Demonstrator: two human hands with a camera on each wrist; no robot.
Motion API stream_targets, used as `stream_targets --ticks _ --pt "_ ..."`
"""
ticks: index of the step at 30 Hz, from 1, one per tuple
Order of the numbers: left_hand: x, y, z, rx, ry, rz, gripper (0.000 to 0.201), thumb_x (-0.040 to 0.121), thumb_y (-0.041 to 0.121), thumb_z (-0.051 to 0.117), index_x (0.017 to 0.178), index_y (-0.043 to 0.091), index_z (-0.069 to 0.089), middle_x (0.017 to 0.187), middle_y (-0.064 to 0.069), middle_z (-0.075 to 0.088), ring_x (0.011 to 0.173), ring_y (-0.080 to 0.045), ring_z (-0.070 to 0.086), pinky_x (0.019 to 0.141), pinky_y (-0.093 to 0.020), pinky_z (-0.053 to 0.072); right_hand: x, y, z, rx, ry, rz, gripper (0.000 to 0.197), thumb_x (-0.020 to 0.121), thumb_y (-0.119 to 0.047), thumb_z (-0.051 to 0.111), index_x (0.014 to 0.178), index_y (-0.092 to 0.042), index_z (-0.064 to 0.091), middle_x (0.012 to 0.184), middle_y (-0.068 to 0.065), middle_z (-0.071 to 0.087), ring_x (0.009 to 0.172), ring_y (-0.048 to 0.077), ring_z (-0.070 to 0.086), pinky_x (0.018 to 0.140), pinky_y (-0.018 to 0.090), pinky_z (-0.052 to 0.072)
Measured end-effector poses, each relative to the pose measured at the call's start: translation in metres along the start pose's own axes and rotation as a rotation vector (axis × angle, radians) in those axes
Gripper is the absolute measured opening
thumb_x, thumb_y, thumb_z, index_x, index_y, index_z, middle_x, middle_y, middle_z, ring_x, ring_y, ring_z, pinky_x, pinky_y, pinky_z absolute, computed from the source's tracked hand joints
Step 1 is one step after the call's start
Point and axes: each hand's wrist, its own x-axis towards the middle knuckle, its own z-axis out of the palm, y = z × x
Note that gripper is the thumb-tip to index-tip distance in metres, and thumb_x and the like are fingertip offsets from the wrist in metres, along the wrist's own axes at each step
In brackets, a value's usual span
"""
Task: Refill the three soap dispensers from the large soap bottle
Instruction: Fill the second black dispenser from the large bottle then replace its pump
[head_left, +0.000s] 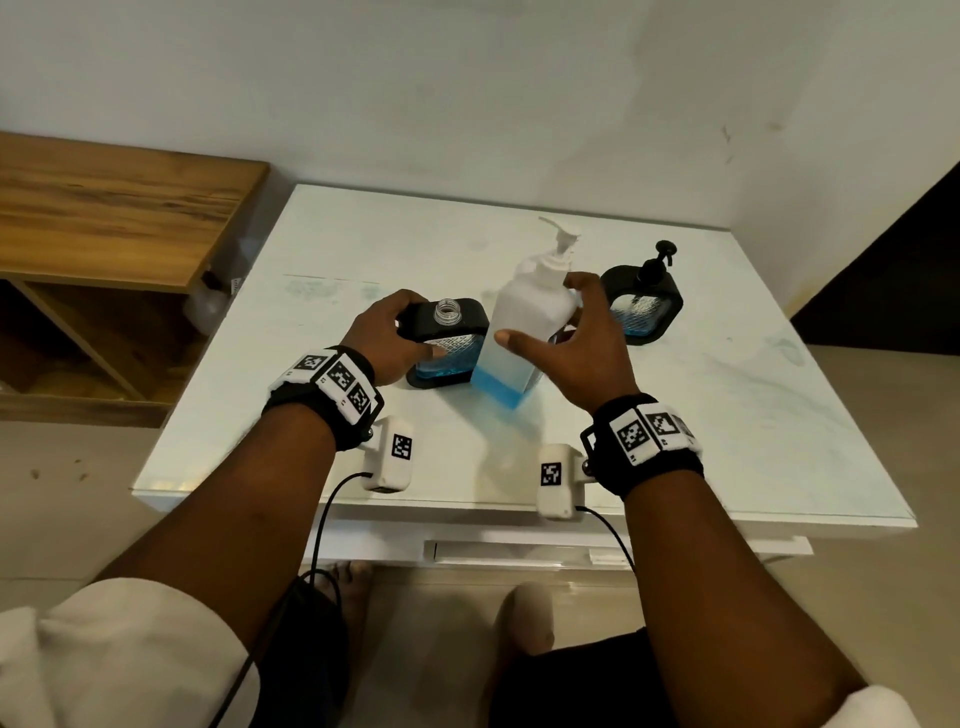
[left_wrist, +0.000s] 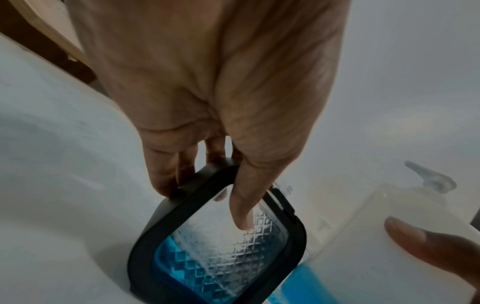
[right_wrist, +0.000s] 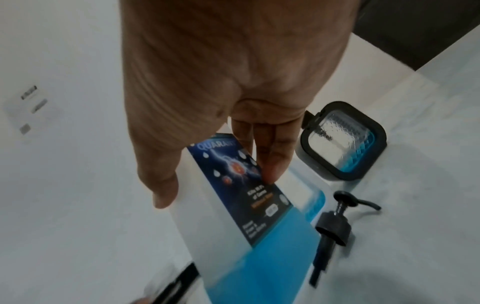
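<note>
On the white table my left hand grips a black-framed glass dispenser with an uncapped neck and a little blue soap at its bottom. Its thumb lies on the patterned glass. My right hand holds the large white soap bottle, thumb on the near face, fingers round the labelled side. The bottle leans, its white pump on, with blue soap low inside. A second dispenser with a black pump stands at the right. A loose black pump lies beside the bottle. No third dispenser is visible.
A wooden shelf unit stands left of the table, with a pale plastic bottle in the gap between them. The wall runs along the table's far edge. The near edge lies just under my wrists.
</note>
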Motion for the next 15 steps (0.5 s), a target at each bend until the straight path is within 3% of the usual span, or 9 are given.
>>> stream_targets --ticks 4,6,8,12,15 --pt "0.0 0.004 0.004 -0.013 -0.035 0.012 0.052 0.064 0.022 0.088 0.109 0.027 0.062 0.111 0.0 0.069 0.105 -0.027 0.065 0.098 -0.047 0.053 0.014 -0.001 -0.028 0.021 0.165 0.041 0.082 0.07 -0.05 0.092 0.133 -0.024 0.047 0.114 -0.017 0.06 0.103 0.003 0.064 0.09 0.033 0.06" --pt "-0.001 0.006 0.007 -0.033 -0.058 0.025 0.054 0.058 0.029 0.085 0.107 0.029 0.062 0.11 0.001 0.07 0.105 -0.027 0.066 0.098 -0.047 0.054 0.017 0.003 -0.041 0.0 0.241 0.049 0.078 0.069 -0.054 0.09 0.13 -0.028 0.048 0.119 -0.013 0.06 0.109 0.009 0.063 0.093 0.037 0.06" --pt "-0.002 0.009 0.01 -0.041 -0.088 0.05 0.053 0.061 0.023 0.088 0.108 0.028 0.063 0.111 0.0 0.07 0.106 -0.027 0.067 0.099 -0.048 0.054 0.017 0.008 -0.055 -0.04 0.291 0.065 0.076 0.071 -0.054 0.088 0.13 -0.031 0.046 0.123 -0.011 0.06 0.111 0.016 0.063 0.095 0.037 0.058" --pt "0.0 0.013 0.019 -0.055 -0.129 0.072 0.049 0.072 0.006 0.088 0.113 0.019 0.063 0.113 -0.002 0.07 0.109 -0.028 0.066 0.101 -0.049 0.053 0.013 0.021 -0.072 -0.109 0.392 0.126 0.073 0.076 -0.05 0.086 0.131 -0.027 0.046 0.114 -0.011 0.06 0.102 0.018 0.064 0.091 0.038 0.058" --pt "0.002 0.014 0.025 -0.075 -0.145 0.072 0.05 0.073 0.004 0.087 0.114 0.019 0.064 0.115 -0.003 0.07 0.109 -0.029 0.067 0.101 -0.05 0.053 0.012 0.032 -0.078 -0.095 0.453 0.18 0.072 0.076 -0.049 0.086 0.131 -0.026 0.046 0.111 -0.01 0.059 0.099 0.018 0.062 0.092 0.039 0.058"
